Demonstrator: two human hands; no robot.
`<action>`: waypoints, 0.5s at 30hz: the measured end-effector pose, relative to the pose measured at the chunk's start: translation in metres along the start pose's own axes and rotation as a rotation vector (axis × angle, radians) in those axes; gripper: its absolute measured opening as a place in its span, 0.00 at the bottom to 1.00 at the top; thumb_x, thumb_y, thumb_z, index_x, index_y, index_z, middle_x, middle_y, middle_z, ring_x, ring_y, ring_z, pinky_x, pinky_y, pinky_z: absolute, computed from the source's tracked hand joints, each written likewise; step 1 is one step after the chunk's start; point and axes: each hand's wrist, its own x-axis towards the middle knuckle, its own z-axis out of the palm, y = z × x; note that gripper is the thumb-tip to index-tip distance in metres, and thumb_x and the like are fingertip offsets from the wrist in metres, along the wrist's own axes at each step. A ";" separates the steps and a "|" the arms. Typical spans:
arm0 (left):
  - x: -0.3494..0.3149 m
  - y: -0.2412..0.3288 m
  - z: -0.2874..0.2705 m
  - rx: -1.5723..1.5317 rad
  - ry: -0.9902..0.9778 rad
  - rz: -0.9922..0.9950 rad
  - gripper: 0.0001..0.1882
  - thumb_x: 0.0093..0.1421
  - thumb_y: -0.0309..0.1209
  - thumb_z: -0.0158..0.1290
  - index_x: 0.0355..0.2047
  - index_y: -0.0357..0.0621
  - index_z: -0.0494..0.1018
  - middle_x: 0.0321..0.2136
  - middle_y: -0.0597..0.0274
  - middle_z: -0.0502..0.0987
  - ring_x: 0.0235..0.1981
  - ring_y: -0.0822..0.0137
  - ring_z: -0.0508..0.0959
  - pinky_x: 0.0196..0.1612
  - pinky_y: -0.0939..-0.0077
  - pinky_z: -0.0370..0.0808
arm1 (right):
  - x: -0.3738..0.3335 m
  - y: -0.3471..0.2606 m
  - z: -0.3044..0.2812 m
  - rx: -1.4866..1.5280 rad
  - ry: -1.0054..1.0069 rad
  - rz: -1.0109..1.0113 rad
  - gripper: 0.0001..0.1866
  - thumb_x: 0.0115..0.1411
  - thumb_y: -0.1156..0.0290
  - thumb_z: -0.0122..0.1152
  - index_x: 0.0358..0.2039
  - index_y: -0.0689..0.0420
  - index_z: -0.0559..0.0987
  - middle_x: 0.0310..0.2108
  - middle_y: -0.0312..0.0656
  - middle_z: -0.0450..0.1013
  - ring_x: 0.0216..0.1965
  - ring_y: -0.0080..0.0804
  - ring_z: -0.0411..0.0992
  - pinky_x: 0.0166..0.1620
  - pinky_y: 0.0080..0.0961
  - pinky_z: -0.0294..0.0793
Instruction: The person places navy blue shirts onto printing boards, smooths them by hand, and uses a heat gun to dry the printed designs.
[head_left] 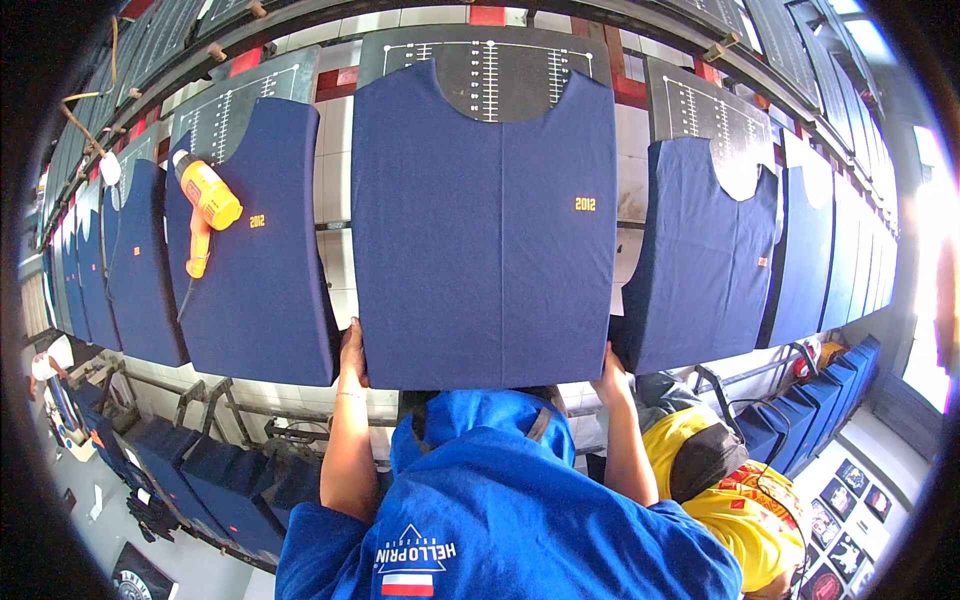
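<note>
A navy shirt panel (pixel 485 240) lies smooth over a black printing board (pixel 515 60) with white ruler marks, directly in front of me. Its neckline curves at the far end, and a small orange print (pixel 585 205) sits on its right side. At the near left corner, my left hand (pixel 353 355) is closed on the panel's side edge. My right hand (pixel 612 375) grips the opposite edge near the right corner. Some fingers of both hands are hidden by the panel and board.
An orange heat gun (pixel 208 205) lies on the neighbouring navy panel (pixel 265 290) to the left. Another navy panel (pixel 705 260) covers the board on the right. More boards line both sides. A person in a yellow shirt (pixel 730 500) is close by at lower right.
</note>
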 end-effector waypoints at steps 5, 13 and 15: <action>-0.010 0.007 0.008 0.001 0.034 0.026 0.35 0.70 0.57 0.45 0.61 0.39 0.67 0.54 0.51 0.76 0.52 0.56 0.78 0.55 0.59 0.75 | -0.046 -0.037 0.033 -0.562 0.133 -0.203 0.29 0.74 0.51 0.42 0.65 0.59 0.68 0.60 0.46 0.69 0.61 0.34 0.67 0.63 0.31 0.64; -0.001 0.005 0.002 0.027 -0.003 0.088 0.33 0.70 0.56 0.45 0.60 0.39 0.69 0.53 0.52 0.77 0.52 0.58 0.78 0.56 0.61 0.74 | -0.071 -0.145 0.233 -1.595 -0.455 -1.295 0.39 0.61 0.52 0.62 0.67 0.61 0.64 0.69 0.54 0.58 0.71 0.50 0.54 0.72 0.48 0.51; -0.008 0.017 0.015 0.023 -0.041 0.085 0.33 0.70 0.57 0.45 0.60 0.39 0.69 0.53 0.52 0.77 0.52 0.58 0.78 0.55 0.61 0.74 | -0.037 -0.161 0.262 -1.804 -0.608 -1.444 0.43 0.58 0.43 0.62 0.67 0.57 0.65 0.70 0.48 0.57 0.73 0.47 0.52 0.73 0.48 0.50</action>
